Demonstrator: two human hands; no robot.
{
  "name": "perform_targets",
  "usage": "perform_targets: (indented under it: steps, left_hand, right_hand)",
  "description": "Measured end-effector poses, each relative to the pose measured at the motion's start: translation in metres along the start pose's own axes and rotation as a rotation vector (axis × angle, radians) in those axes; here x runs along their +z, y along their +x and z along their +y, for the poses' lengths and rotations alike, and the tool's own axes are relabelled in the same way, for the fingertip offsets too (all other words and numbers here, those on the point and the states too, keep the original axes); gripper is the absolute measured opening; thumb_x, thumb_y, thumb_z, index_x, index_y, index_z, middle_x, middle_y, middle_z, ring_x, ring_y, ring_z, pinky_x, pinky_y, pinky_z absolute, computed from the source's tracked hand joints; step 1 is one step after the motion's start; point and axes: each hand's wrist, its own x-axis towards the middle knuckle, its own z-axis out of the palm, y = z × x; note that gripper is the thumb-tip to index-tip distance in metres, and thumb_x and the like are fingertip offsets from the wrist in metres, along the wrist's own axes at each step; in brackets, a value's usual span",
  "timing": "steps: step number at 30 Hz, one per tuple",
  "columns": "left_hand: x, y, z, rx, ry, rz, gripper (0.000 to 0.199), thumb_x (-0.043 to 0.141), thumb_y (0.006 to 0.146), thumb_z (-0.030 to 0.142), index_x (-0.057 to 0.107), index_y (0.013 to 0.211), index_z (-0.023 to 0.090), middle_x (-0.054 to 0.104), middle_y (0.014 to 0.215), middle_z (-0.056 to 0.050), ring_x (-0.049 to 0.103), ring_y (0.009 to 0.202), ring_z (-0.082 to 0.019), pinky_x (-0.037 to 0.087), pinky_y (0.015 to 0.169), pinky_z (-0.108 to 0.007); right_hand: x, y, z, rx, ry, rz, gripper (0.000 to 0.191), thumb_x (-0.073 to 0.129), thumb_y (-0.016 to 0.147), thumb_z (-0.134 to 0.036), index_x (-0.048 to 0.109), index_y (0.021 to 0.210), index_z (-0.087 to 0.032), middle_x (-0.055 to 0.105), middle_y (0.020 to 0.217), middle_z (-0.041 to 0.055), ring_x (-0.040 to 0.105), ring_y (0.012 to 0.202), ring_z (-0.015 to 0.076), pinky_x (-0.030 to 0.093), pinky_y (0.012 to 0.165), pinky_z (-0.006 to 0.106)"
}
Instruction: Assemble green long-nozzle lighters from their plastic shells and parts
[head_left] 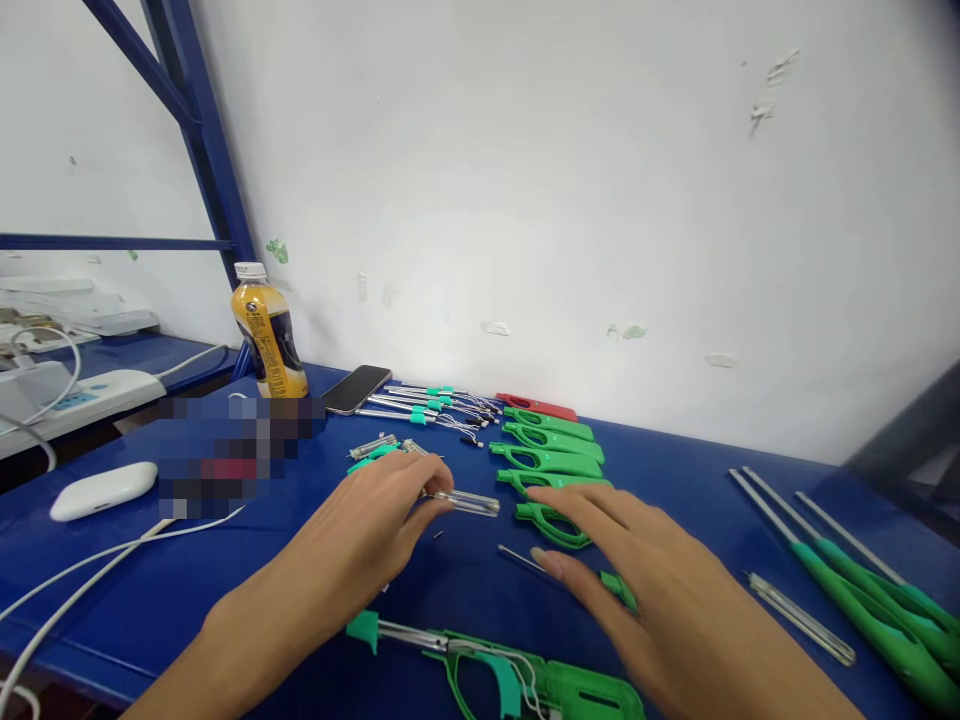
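Left hand: narrow; the thumb and fingers of the left hand (379, 512) pinch the tube (474, 503) at one end, seemingly so that its far end stays bare and faces the other hand.
Right hand: fairly wide; thumb and forefinger of the right hand (637, 565) stand apart, just beside the tube. A thin shaft (517, 556) runs by the thumb; whether they touch, I cannot tell.
Open shell: the open shell (589, 692) lies hollow side up at the near side of the table (300, 675), probably so the wires (531, 672) and the rod (412, 635) can rest in it.
Shell row: green shells (555, 436) and a red shell (536, 405) lie side by side behind the hands, likely to be easy to take singly.
Wired rods: the wired rods (397, 413) lie roughly parallel beyond the left hand, which probably limits tangling.
Spare tube: a spare tube (801, 620) lies right of the right hand, beside the wands (862, 595).
Held tube, place: between the hands, over the middle of the table.
Held tube, look: clear, slim, straight, shiny; its gripped end is hidden by fingers.
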Motion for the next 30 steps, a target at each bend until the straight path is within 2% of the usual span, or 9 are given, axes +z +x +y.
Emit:
perform_targets:
  steps: [4, 6, 8, 11, 13, 15, 17, 20, 30]
  left_hand:
    - [-0.001, -0.009, 0.024, 0.162, -0.21, 0.118, 0.01, 0.074, 0.102, 0.022, 0.067, 0.102, 0.03, 0.072, 0.095, 0.01, 0.068, 0.087, -0.01, 0.051, 0.08, -0.021]
    - [-0.002, -0.014, 0.03, 0.218, -0.261, 0.152, 0.008, 0.072, 0.105, 0.029, 0.067, 0.109, 0.034, 0.073, 0.1, 0.012, 0.069, 0.091, -0.009, 0.052, 0.084, -0.018]
    - [-0.003, -0.015, 0.028, 0.23, -0.261, 0.15, 0.02, 0.073, 0.104, 0.034, 0.065, 0.123, 0.038, 0.075, 0.108, 0.012, 0.07, 0.097, -0.01, 0.053, 0.088, -0.019]
    - [-0.004, -0.01, 0.009, 0.148, -0.157, 0.093, 0.037, 0.074, 0.103, 0.024, 0.064, 0.136, 0.034, 0.075, 0.121, 0.004, 0.07, 0.108, -0.017, 0.054, 0.098, -0.03]
    - [-0.004, -0.006, -0.008, 0.071, -0.044, 0.014, 0.021, 0.067, 0.103, 0.015, 0.073, 0.12, 0.027, 0.075, 0.115, -0.002, 0.069, 0.108, -0.023, 0.052, 0.108, -0.046]
    - [-0.002, -0.003, -0.023, 0.011, 0.049, -0.102, 0.01, 0.069, 0.101, 0.014, 0.076, 0.104, 0.021, 0.075, 0.105, -0.003, 0.069, 0.105, -0.025, 0.054, 0.105, -0.053]
    - [0.002, -0.002, -0.032, -0.032, 0.118, -0.208, 0.005, 0.073, 0.101, 0.021, 0.074, 0.104, 0.018, 0.074, 0.107, -0.004, 0.07, 0.108, -0.025, 0.058, 0.1, -0.05]
    - [0.01, -0.002, -0.034, -0.072, 0.185, -0.296, 0.021, 0.074, 0.103, 0.032, 0.071, 0.116, 0.017, 0.072, 0.123, -0.007, 0.071, 0.115, -0.024, 0.061, 0.098, -0.046]
    - [0.015, 0.003, -0.026, -0.058, 0.267, -0.349, 0.027, 0.071, 0.105, 0.038, 0.07, 0.122, 0.018, 0.072, 0.124, -0.008, 0.072, 0.11, -0.023, 0.063, 0.094, -0.044]
  right_hand:
    - [-0.004, 0.006, -0.01, -0.047, 0.019, 0.047, 0.048, 0.035, 0.116, -0.053, 0.065, 0.142, -0.026, 0.082, 0.124, 0.0035, 0.083, 0.105, 0.0272, 0.074, 0.077, 0.047]
    - [-0.007, 0.007, -0.014, -0.099, 0.061, 0.021, 0.047, 0.029, 0.118, -0.048, 0.069, 0.131, -0.027, 0.085, 0.111, 0.0011, 0.085, 0.093, 0.024, 0.073, 0.071, 0.041]
    - [-0.009, 0.007, -0.015, -0.11, 0.092, -0.006, 0.044, 0.029, 0.118, -0.038, 0.072, 0.121, -0.028, 0.086, 0.104, -0.0007, 0.085, 0.087, 0.0231, 0.072, 0.068, 0.038]
    - [-0.009, 0.005, -0.012, -0.067, 0.071, 0.002, 0.036, 0.036, 0.115, -0.029, 0.072, 0.116, -0.028, 0.086, 0.105, 0.0002, 0.085, 0.087, 0.0272, 0.072, 0.065, 0.042]
    - [-0.008, 0.004, -0.008, -0.046, 0.04, 0.014, 0.032, 0.041, 0.113, -0.028, 0.072, 0.117, -0.027, 0.086, 0.104, 0.001, 0.085, 0.085, 0.0298, 0.071, 0.06, 0.045]
    - [-0.007, 0.002, -0.007, -0.038, 0.026, 0.002, 0.03, 0.043, 0.112, -0.026, 0.072, 0.118, -0.026, 0.086, 0.103, 0.0015, 0.086, 0.084, 0.0311, 0.07, 0.056, 0.044]
    - [-0.006, 0.001, -0.007, -0.034, 0.035, -0.025, 0.03, 0.043, 0.111, -0.023, 0.072, 0.116, -0.025, 0.086, 0.104, 0.0022, 0.086, 0.087, 0.0314, 0.07, 0.056, 0.043]
    - [-0.004, 0.0, -0.009, -0.012, 0.065, -0.064, 0.027, 0.045, 0.109, -0.02, 0.071, 0.109, -0.026, 0.086, 0.107, 0.0028, 0.085, 0.092, 0.0318, 0.072, 0.065, 0.044]
    - [-0.003, 0.001, -0.009, 0.013, 0.094, -0.113, 0.024, 0.047, 0.108, -0.021, 0.07, 0.101, -0.025, 0.086, 0.11, 0.0049, 0.085, 0.095, 0.0328, 0.073, 0.076, 0.047]
